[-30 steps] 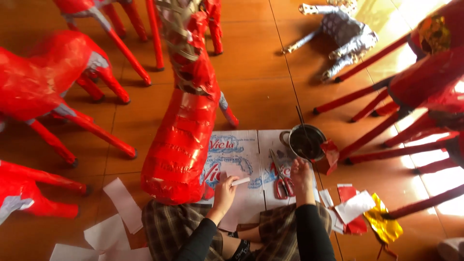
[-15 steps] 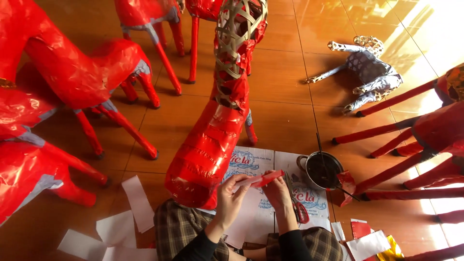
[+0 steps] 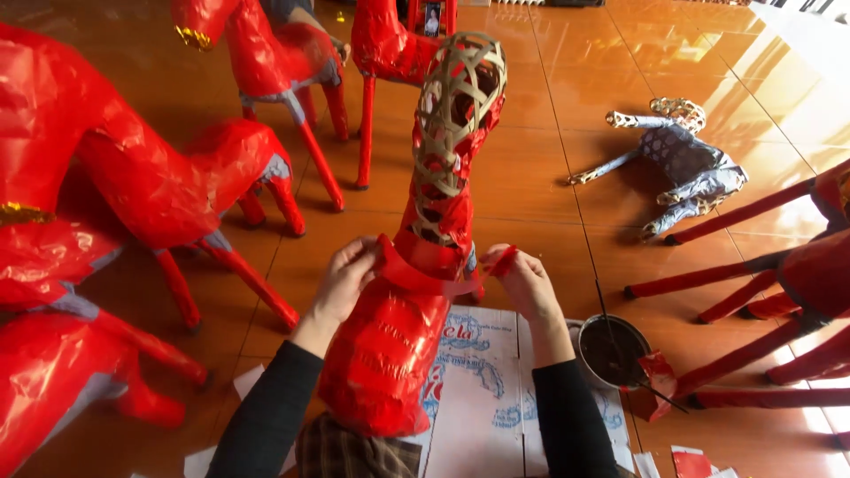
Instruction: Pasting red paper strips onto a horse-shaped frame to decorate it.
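A woven bamboo horse figure (image 3: 416,292) stands in front of me, its body wrapped in shiny red paper and its head (image 3: 460,97) still bare weave. A red paper strip (image 3: 425,281) stretches across the base of its neck. My left hand (image 3: 345,276) pinches the strip's left end. My right hand (image 3: 524,279) pinches its right end, on the other side of the neck. Both hands sit close against the figure.
Several finished red paper horses (image 3: 133,168) crowd the left and back, more red legs (image 3: 753,292) at the right. A bare grey woven horse (image 3: 682,168) lies on the orange floor. A dark metal glue cup with a brush (image 3: 615,350) stands on flattened cardboard (image 3: 478,398).
Both hands rose from the cardboard, carrying the red strip up, and now hold it stretched around the horse's neck. My view tilted upward, so the scissors and scraps left view.
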